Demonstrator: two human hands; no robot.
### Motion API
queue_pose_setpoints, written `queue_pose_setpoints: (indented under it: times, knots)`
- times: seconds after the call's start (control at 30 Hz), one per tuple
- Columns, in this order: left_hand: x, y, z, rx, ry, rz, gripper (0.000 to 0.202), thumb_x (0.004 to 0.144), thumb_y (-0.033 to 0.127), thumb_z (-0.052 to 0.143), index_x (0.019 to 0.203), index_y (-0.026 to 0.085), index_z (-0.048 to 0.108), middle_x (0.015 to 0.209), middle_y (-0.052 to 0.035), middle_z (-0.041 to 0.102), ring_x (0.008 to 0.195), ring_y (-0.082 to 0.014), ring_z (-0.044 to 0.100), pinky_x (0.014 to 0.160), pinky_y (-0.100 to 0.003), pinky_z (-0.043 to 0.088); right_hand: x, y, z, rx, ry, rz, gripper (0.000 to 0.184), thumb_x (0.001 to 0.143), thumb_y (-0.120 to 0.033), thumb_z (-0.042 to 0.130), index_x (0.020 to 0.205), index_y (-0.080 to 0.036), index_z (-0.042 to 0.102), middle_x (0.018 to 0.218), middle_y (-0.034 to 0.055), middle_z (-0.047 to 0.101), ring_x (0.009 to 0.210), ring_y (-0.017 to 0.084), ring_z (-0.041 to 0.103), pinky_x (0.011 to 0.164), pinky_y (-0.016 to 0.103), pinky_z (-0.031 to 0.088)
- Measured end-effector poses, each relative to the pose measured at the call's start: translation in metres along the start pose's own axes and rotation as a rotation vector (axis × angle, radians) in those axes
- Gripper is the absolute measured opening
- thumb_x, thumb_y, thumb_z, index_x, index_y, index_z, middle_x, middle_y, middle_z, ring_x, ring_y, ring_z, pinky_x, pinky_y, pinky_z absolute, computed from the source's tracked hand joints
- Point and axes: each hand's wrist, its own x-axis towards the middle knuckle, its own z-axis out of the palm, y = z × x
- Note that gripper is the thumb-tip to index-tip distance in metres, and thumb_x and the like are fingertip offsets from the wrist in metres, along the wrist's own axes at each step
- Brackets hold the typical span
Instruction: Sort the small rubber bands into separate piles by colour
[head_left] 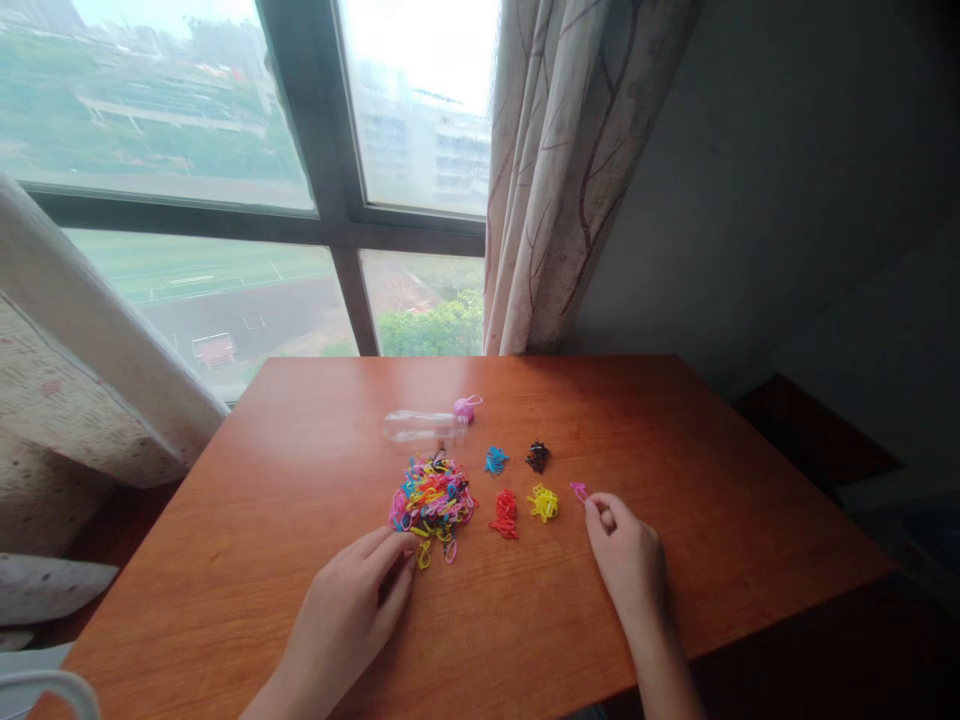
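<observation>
A heap of mixed-colour small rubber bands [435, 495] lies on the wooden table. At its lower left edge is my left hand [360, 590], fingers curled and tips drawn together; whatever they hold, if anything, is hidden. My right hand [626, 550] pinches a pink rubber band [580, 491] between thumb and forefinger, just above or on the tabletop. Between the hands sit small single-colour piles: blue rubber bands [496, 460], black rubber bands [538, 457], red rubber bands [505, 514] and yellow rubber bands [544, 503]. The yellow pile is nearest my right hand.
Behind the heap a clear plastic bottle [420, 427] lies on its side, with a pink cap [465, 408] at its right end. The table [712, 480] meets a window at the back. Curtains [551, 180] hang on both sides. A white curved object [56, 685] shows at bottom left.
</observation>
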Motion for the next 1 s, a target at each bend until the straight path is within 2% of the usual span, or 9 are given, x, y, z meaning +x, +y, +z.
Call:
queue_pose_setpoints:
  times: [0.17,0.3,0.43,0.57,0.63,0.87,1.0]
  knots:
    - [-0.001,-0.001,0.001,-0.001,0.036,0.005,0.014,0.092,0.026,0.048,0.099,0.025,0.061,0.092,-0.0012,0.07,0.077,-0.0165,0.068,0.068,-0.025,0.052,-0.005,-0.003,-0.002,0.0,0.046,0.034,0.026,0.089,-0.04,0.048,0.09,-0.024,0.069,0.068,0.0017,0.068,0.058,0.02,0.058,0.052,0.027,0.029]
    - [-0.001,-0.001,0.0,-0.002,0.034,0.006,0.014,0.092,0.025,0.048,0.098,0.025,0.061,0.091,-0.0009,0.07,0.077,-0.0162,0.068,0.068,-0.024,0.052,-0.013,-0.015,0.002,0.083,0.076,-0.062,0.031,0.091,-0.042,0.046,0.09,-0.022,0.069,0.062,0.002,0.064,0.054,0.018,0.057,0.053,0.026,0.03]
    - [-0.001,-0.001,0.0,-0.001,0.026,-0.005,0.014,0.093,0.026,0.048,0.099,0.025,0.06,0.089,-0.0007,0.07,0.075,-0.0156,0.068,0.067,-0.024,0.051,-0.032,-0.043,0.011,0.228,0.003,-0.193,0.03,0.094,-0.038,0.046,0.087,-0.02,0.068,0.057,0.0002,0.061,0.052,0.016,0.057,0.054,0.025,0.033]
    - [-0.001,-0.001,-0.001,0.014,0.009,-0.006,0.014,0.093,0.025,0.047,0.097,0.025,0.06,0.086,-0.0005,0.069,0.072,-0.0151,0.067,0.065,-0.023,0.051,-0.057,-0.072,0.02,0.33,-0.12,-0.293,0.026,0.096,-0.03,0.045,0.086,-0.021,0.067,0.063,-0.0003,0.063,0.053,0.014,0.058,0.055,0.023,0.034]
    - [-0.001,-0.002,-0.001,0.023,-0.009,0.004,0.015,0.093,0.024,0.046,0.096,0.025,0.061,0.089,-0.0008,0.069,0.074,-0.0154,0.067,0.066,-0.023,0.051,-0.065,-0.08,0.023,0.327,-0.14,-0.342,0.024,0.096,-0.026,0.045,0.085,-0.021,0.066,0.067,0.0005,0.065,0.057,0.014,0.06,0.057,0.023,0.035]
    - [0.0,-0.004,0.001,0.057,-0.017,0.035,0.019,0.093,0.024,0.046,0.101,0.026,0.063,0.098,-0.0023,0.07,0.083,-0.017,0.068,0.072,-0.025,0.052,-0.066,-0.08,0.022,0.366,-0.189,-0.345,0.021,0.095,-0.025,0.046,0.085,-0.022,0.064,0.068,-0.0003,0.065,0.058,0.014,0.059,0.058,0.023,0.035]
    - [0.002,-0.002,-0.001,0.053,-0.039,0.023,0.017,0.093,0.025,0.046,0.093,0.026,0.063,0.094,-0.0014,0.07,0.081,-0.0165,0.068,0.071,-0.024,0.052,-0.066,-0.081,0.02,0.367,-0.197,-0.353,0.02,0.095,-0.023,0.046,0.086,-0.021,0.064,0.072,0.0003,0.066,0.06,0.014,0.06,0.06,0.023,0.036]
